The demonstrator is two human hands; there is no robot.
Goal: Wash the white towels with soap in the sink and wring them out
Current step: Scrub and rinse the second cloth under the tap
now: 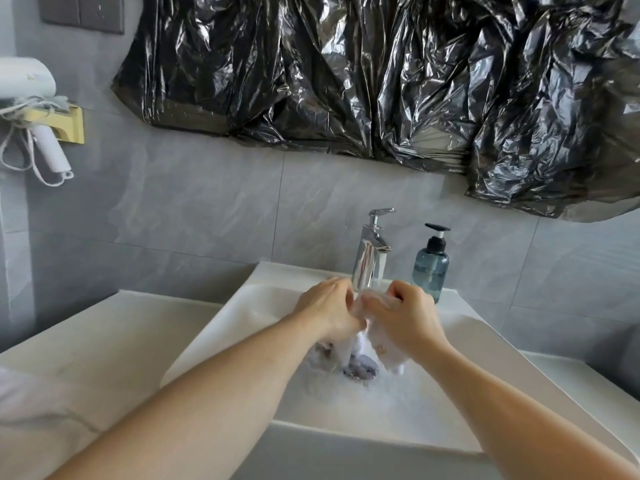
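Observation:
A wet white towel (360, 344) hangs bunched between both hands over the white sink (242, 317), under the chrome faucet (370, 254). My left hand (329, 310) grips its left part with curled fingers. My right hand (405, 317) grips its right part, and a loose end droops below that hand toward the drain (360, 370). Water runs from the spout onto the cloth. A blue soap pump bottle (431, 268) stands on the sink's back rim, right of the faucet. Foamy water lies on the basin floor.
Black plastic sheeting (381, 81) covers the wall above the sink. A white hair dryer (34, 109) hangs in a holder at the left wall. A white cloth (41, 410) lies on the counter at the lower left.

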